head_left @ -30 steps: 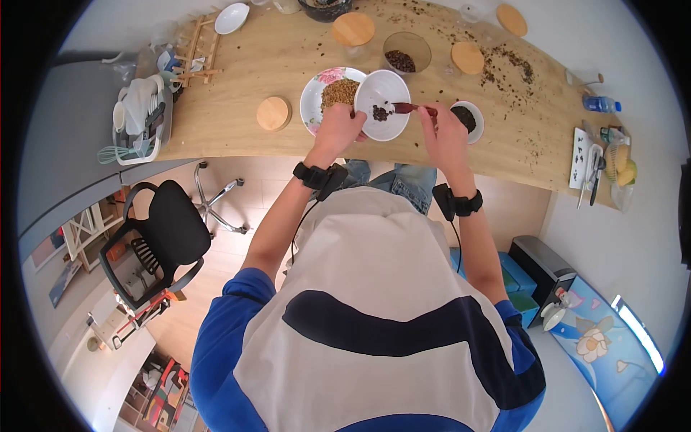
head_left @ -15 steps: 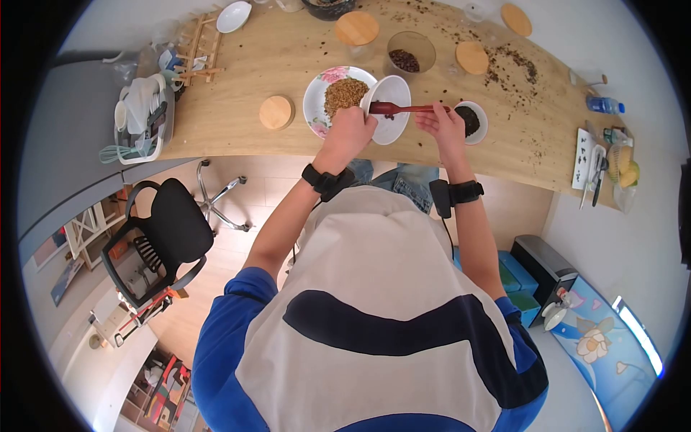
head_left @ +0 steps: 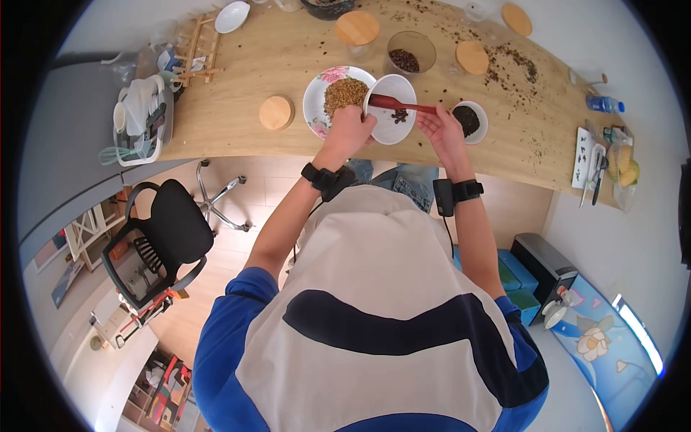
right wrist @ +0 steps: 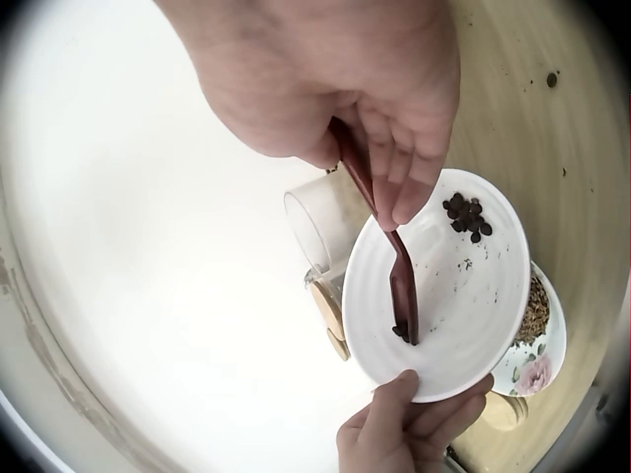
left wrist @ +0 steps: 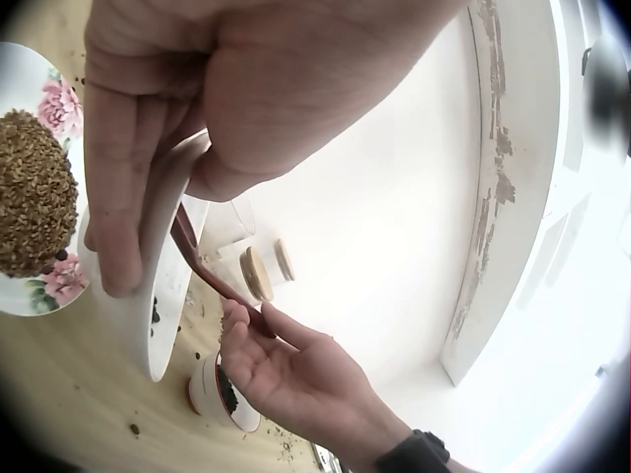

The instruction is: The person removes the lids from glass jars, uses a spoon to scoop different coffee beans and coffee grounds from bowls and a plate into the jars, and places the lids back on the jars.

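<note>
A Steady Bowl for a Light Spoon

From where I stand, the right hand has its grip closed on the handle of a red-brown spoon, thumb against fingers, the outer fingers relaxed. The left hand has its grip closed on the rim of a white bowl, thumb at the inner edge and fingers behind.

The bowl leans, and the spoon's tip sits inside with a few dark pieces at it; a loose cluster of dark pieces lies elsewhere in the bowl. I'd keep the spoon's edge low along the curved wall and move it slowly, since small hard bits probably skitter under a quick push. The left hand does best holding that lean firm; more tilt could send the cluster over the rim.

Just beyond, the flowered plate carries brown grain, so a slip there might mix the two. A small cup stands across the desk, well within knocking reach.
</note>
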Motion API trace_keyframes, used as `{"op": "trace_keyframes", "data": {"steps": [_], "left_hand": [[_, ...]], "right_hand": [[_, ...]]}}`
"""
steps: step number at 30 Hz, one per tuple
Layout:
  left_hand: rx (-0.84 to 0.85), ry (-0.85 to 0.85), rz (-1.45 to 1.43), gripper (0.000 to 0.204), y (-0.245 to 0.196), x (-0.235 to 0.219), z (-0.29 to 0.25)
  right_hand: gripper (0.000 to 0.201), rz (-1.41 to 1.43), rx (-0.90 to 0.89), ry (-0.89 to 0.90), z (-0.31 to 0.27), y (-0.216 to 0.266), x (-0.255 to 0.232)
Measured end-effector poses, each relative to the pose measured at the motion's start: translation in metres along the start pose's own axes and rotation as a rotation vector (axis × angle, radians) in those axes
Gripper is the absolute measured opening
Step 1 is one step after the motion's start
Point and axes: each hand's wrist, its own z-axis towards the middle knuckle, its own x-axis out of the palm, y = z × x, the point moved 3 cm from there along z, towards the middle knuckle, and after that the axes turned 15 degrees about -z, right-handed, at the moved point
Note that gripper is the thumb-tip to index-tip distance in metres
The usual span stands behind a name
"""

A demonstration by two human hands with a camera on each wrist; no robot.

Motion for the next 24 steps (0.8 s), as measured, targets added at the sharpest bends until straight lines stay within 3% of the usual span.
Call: {"op": "trace_keyframes", "data": {"steps": [5,12,18,20,21,23,24], "left_hand": [[-0.047,0.029,-0.116,0.028,0.007,-0.003,0.006],[-0.051,0.041,-0.168,0.028,0.01,-0.009,0.01],[-0.103,0.053,-0.192,0.027,0.004,-0.013,0.006],[-0.113,0.057,-0.226,0.026,0.003,-0.013,0.005],[-0.125,0.06,-0.238,0.025,0.002,-0.013,0.005],[-0.134,0.063,-0.251,0.025,0.004,-0.013,0.006],[-0.13,0.059,-0.255,0.025,0.006,-0.013,0.007]], "right_hand": [[0.024,-0.003,-0.122,0.02,-0.004,0.011,0.004],[0.024,0.073,-0.112,0.063,-0.003,0.021,0.003],[0.027,0.037,-0.335,-0.014,0.001,0.063,0.002],[0.027,-0.179,-0.543,-0.137,-0.005,0.084,0.01],[0.027,-0.18,-0.543,-0.139,-0.006,0.089,0.014],[0.024,-0.65,-0.75,-0.237,-0.012,0.101,0.026],[0.024,-0.651,-0.751,-0.238,-0.016,0.104,0.029]]}}
